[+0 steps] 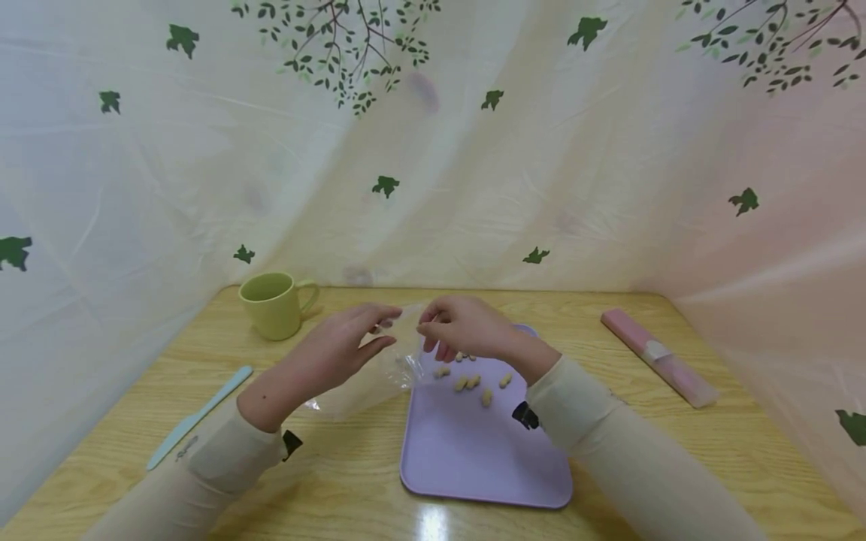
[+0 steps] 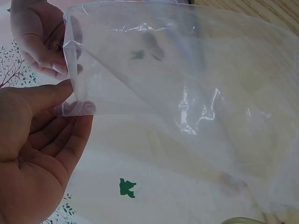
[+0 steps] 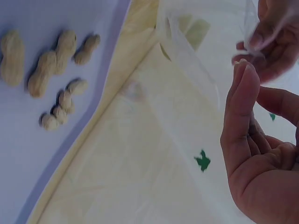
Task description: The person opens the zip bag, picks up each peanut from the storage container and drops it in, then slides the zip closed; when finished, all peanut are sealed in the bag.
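Observation:
A clear plastic bag (image 2: 182, 93) stretches from both hands down over the tray's left edge. My left hand (image 1: 338, 342) grips the bag's mouth, thumb outside, with fingertips showing through the film in the left wrist view. The right hand (image 1: 470, 323) pinches at the other side of the mouth, with its thumb (image 2: 56, 65) at the edge and fingers partly seen through the plastic. To the right and below lies a lavender tray (image 1: 467, 458) with several unshelled peanuts (image 3: 39, 79) scattered over its far half. The bag looks flat, with creases near the hands.
A green mug (image 1: 271, 306) stands at the back left. A pale blue plastic knife (image 1: 196, 421) lies left of my left arm. On the right rests a long pink case (image 1: 656, 355). A leaf-patterned sheet (image 1: 433, 165) hangs behind the wooden table (image 1: 325, 473).

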### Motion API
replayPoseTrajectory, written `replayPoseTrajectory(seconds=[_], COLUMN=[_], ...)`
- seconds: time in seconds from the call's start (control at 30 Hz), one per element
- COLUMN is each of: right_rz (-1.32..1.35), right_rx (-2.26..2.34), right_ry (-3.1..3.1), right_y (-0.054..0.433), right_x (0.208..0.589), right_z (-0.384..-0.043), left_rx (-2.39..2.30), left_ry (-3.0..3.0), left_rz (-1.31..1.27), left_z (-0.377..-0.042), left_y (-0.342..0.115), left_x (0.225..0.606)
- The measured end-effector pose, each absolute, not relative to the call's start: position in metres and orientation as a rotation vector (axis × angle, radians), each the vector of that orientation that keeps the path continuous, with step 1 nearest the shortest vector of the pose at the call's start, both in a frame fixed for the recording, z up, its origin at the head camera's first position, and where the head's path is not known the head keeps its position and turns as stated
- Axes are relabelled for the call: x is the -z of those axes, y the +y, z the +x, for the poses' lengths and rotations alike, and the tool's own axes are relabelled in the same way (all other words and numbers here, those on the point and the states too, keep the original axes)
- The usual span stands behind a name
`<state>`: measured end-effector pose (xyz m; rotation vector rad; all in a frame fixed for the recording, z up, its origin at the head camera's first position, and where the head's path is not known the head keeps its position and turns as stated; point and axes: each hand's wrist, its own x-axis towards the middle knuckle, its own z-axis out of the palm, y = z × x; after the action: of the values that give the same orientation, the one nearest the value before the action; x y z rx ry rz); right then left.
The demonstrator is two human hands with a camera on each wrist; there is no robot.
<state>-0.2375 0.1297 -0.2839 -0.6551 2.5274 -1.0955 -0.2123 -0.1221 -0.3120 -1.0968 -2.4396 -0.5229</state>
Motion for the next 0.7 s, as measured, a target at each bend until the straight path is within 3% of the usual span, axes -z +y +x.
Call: replayPoseTrajectory(seconds=[0.4,0.7], right_rz=[-0.410,-0.327], right_rx=[0.872,0.636], right_ry=[2.658,2.595], right_y=[0.221,0.253], right_x=[0.299,0.320], right_z=[-0.277,-0.277], left_rx=[0.474,0.504], left_ry=[-2.402,-2.419], left_rz=[-1.091,-1.082], left_z=[-0.214,-0.212], left_y=[-0.131,-0.132], left_x=[0.309,0.308])
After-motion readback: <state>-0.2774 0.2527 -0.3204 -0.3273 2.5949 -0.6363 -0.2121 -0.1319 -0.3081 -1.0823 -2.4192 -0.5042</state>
